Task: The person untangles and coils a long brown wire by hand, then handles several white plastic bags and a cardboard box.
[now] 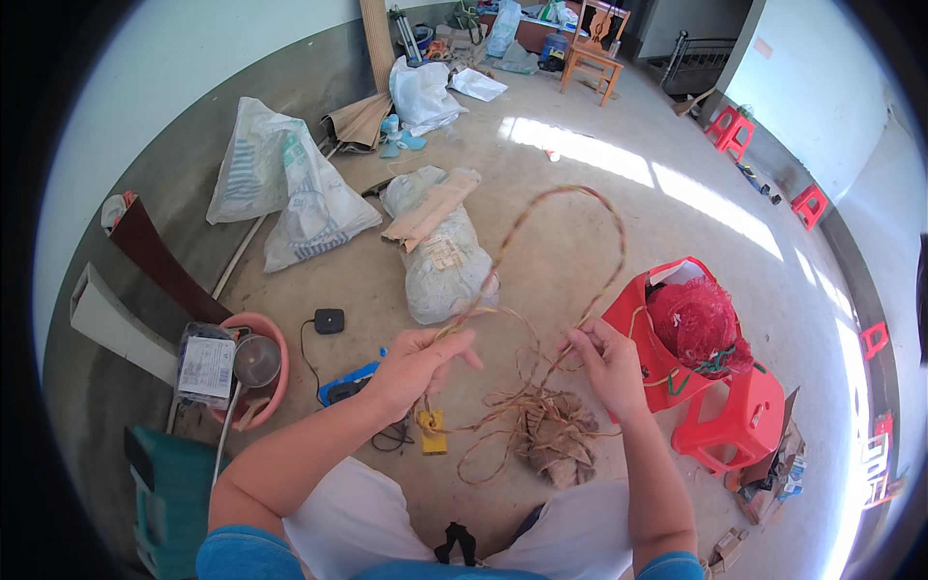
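A twisted red-and-yellow cord [573, 190] arches upward in a large loop between both hands. My left hand [424, 362] pinches one side of it between thumb and fingers. The other side is gripped by the fingertips of my right hand [602, 359]. Lower lengths of cord run down in loose coils over a crumpled brown cloth-like bundle [562, 446], which lies on the floor before me. A small yellow block [433, 435] sits below my left hand, with cord over its top; whether the cord is tied to it I cannot tell.
A red bag [631, 319] holding red netting [692, 319] stands at right beside a red plastic stool [739, 420]. Left are a pink basin [279, 348] and a green case [170, 486]. Ahead lie a stuffed white sack [446, 275] and other woven sacks [319, 203].
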A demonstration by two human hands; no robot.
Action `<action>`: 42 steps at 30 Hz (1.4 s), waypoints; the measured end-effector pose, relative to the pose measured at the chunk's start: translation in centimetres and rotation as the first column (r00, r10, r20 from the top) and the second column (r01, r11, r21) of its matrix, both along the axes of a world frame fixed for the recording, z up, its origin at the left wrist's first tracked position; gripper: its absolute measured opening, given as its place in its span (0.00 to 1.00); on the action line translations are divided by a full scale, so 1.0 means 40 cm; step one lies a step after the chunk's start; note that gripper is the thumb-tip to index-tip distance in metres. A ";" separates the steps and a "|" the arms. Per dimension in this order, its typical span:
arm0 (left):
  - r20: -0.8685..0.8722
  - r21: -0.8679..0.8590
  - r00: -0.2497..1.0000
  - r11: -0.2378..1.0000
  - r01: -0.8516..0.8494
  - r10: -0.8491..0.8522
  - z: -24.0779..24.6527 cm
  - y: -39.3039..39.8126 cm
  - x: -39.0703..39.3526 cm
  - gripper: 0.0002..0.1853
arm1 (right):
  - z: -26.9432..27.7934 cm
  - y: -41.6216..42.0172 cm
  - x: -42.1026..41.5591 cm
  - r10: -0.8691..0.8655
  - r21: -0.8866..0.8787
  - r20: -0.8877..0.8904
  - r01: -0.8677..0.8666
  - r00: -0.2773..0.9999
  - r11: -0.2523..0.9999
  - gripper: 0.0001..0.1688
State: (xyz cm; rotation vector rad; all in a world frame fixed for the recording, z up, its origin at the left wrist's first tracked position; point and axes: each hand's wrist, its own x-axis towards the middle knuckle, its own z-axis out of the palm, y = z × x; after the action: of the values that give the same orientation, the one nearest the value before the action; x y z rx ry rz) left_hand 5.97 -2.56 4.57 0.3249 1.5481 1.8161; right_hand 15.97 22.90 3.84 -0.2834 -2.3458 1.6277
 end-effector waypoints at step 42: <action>-0.468 -0.298 0.861 0.953 0.059 -0.200 -0.044 0.019 0.010 0.22 | -0.022 -0.117 0.007 0.507 0.043 0.171 -0.521 0.845 0.853 0.13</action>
State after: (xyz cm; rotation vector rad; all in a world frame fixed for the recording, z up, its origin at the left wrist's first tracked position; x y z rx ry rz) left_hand 6.38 -1.80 2.80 0.7902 2.0459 1.4472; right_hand 16.24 18.23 2.94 0.2842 -2.7739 1.7622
